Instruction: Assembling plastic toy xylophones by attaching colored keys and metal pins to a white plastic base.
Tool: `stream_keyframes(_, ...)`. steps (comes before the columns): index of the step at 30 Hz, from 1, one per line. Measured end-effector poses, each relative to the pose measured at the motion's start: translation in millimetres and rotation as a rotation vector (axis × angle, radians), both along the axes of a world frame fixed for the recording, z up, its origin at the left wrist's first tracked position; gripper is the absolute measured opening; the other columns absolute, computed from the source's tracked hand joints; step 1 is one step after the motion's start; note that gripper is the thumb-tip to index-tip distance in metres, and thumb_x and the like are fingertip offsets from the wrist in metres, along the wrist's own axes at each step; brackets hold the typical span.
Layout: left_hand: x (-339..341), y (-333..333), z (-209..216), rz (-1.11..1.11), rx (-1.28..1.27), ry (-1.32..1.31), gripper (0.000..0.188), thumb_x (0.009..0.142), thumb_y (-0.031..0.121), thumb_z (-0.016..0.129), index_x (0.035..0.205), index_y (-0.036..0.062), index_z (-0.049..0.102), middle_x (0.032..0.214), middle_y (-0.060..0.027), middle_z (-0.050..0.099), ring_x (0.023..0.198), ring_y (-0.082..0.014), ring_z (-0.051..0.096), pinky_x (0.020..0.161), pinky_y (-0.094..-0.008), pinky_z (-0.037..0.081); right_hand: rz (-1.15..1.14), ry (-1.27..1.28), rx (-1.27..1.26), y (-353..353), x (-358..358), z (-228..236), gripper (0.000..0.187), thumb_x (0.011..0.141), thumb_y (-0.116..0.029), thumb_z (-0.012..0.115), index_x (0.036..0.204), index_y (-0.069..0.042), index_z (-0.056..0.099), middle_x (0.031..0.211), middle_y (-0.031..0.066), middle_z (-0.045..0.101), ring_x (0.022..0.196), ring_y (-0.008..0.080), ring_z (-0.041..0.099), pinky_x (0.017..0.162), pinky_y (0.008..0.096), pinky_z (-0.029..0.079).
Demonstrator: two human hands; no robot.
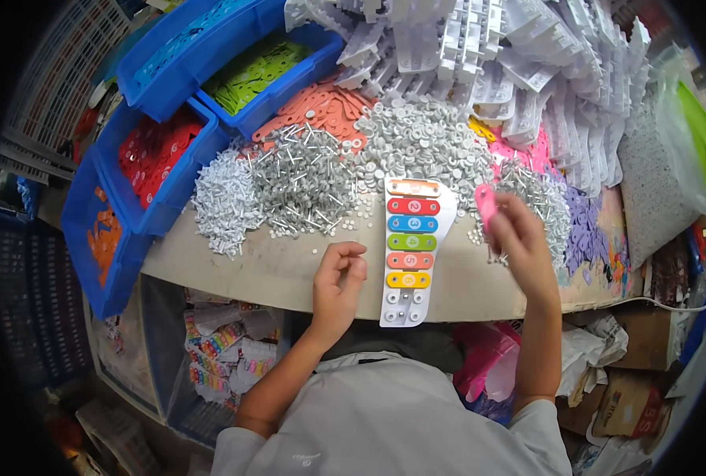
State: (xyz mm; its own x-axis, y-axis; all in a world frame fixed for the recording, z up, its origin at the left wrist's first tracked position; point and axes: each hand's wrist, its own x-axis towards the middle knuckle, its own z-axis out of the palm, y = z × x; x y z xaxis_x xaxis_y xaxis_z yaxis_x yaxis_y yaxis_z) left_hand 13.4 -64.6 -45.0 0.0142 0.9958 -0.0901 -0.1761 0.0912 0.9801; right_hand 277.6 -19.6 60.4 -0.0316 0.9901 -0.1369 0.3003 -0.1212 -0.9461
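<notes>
A white toy xylophone base point(446, 218) lies upright before me, its lower end at the table's front edge. Several coloured bars, from a light orange one at the top to a yellow bar point(408, 280), cross it. Below the yellow bar, round white pegs point(404, 306) show on the bare white plastic. To the right of the base, my right hand point(519, 236) grips a pink xylophone bar point(485, 206) above the table. My left hand point(339, 284) rests just left of the base, fingers curled with the thumb against them; whatever they hold, if anything, is hidden.
Behind the base lie heaps of grey round caps point(416, 135), metal pins point(301, 178) and small white pegs point(224, 198). Blue bins point(115, 270) of coloured bars stand left. White xylophone bases point(527, 47) are piled at the back. Purple bars point(587, 226) lie right.
</notes>
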Motion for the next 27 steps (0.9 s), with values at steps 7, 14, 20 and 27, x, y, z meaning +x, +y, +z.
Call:
stream_keyframes(7,-3.4,-8.1,27.4,-0.260,0.365,0.373,0.015,0.093,0.014,0.069,0.084,0.0016,0.069,0.078,-0.0080,0.059,0.079,-0.0256,0.056,0.078,-0.0359,0.044,0.120,0.145,-0.202,-75.1,-56.2,-12.3,0.022,0.103,-0.009,0.056,0.123,0.000,0.051,0.083,0.0022,0.062,0.075,0.0079,0.057,0.069,0.0239,0.046)
stream_keyframes(14,-5.7,-15.8,36.6,-0.239,0.191,0.450,0.012,0.087,0.011,0.074,0.086,0.0028,0.065,0.080,-0.0063,0.062,0.080,-0.0218,0.057,0.078,-0.0348,0.044,0.225,-0.040,-0.130,-88.4,-68.0,-15.1,0.010,0.101,-0.004,0.057,0.108,0.001,0.061,0.079,0.0048,0.064,0.071,0.0094,0.059,0.065,0.0258,0.047)
stream_keyframes(20,-0.6,-16.7,16.1,-0.191,0.216,0.644,0.024,0.083,0.016,0.079,0.091,0.0058,0.058,0.083,-0.0047,0.057,0.082,-0.0220,0.053,0.079,-0.0357,0.042,0.133,-0.183,-0.024,-84.1,-67.1,-31.8,0.009,0.099,-0.004,0.059,0.104,0.001,0.064,0.080,0.0097,0.067,0.070,0.0129,0.061,0.064,0.0280,0.048)
stream_keyframes(27,6.0,-14.8,11.1,-0.213,0.292,0.760,0.028,0.083,0.020,0.079,0.085,0.0090,0.053,0.080,-0.0036,0.054,0.081,-0.0247,0.052,0.081,-0.0398,0.036,0.081,-0.262,-0.011,-81.8,-61.6,-43.0,0.010,0.097,-0.007,0.064,0.100,0.000,0.057,0.076,0.0122,0.067,0.065,0.0182,0.066,0.059,0.0319,0.049)
